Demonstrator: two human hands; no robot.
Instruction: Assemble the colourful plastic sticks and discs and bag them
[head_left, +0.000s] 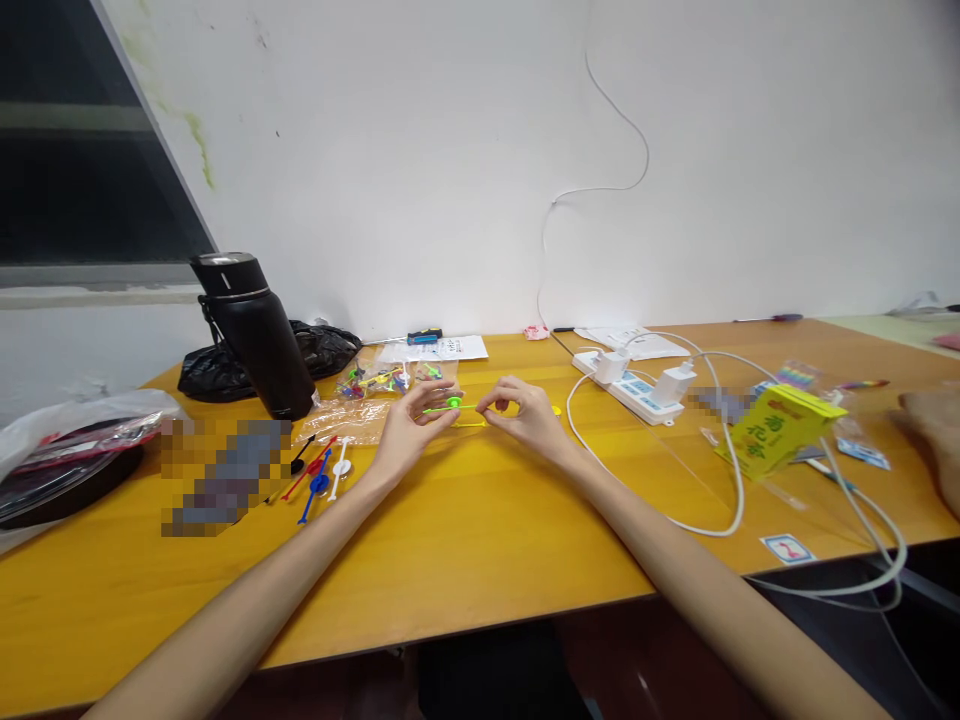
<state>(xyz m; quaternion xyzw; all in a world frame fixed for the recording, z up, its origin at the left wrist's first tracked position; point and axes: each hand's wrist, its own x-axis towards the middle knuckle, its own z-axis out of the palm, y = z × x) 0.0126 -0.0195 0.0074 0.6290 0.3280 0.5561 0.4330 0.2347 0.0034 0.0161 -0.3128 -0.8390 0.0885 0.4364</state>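
Above the table, a thin green arrow spinner (454,402) with a round green hub is between my hands. My left hand (405,430) holds it near the hub with thumb and fingers. The fingertips of my right hand (529,418) are pinched at the spinner's other end. Just below is a yellow arrow (471,424), partly hidden by the hands, and a small yellow piece (556,411) shows beyond my right hand. Left of my left wrist lie a white spinner (340,468), a blue spinner (319,484), a red spinner (313,467) and a black spinner (298,465).
Clear bags (397,378) of colourful spinners lie behind my left hand. A black bottle (259,340) stands at left, near a pixelated patch. On the right are a power strip (637,395) with looping white cables, a yellow box (780,430), and part of another person (930,440).
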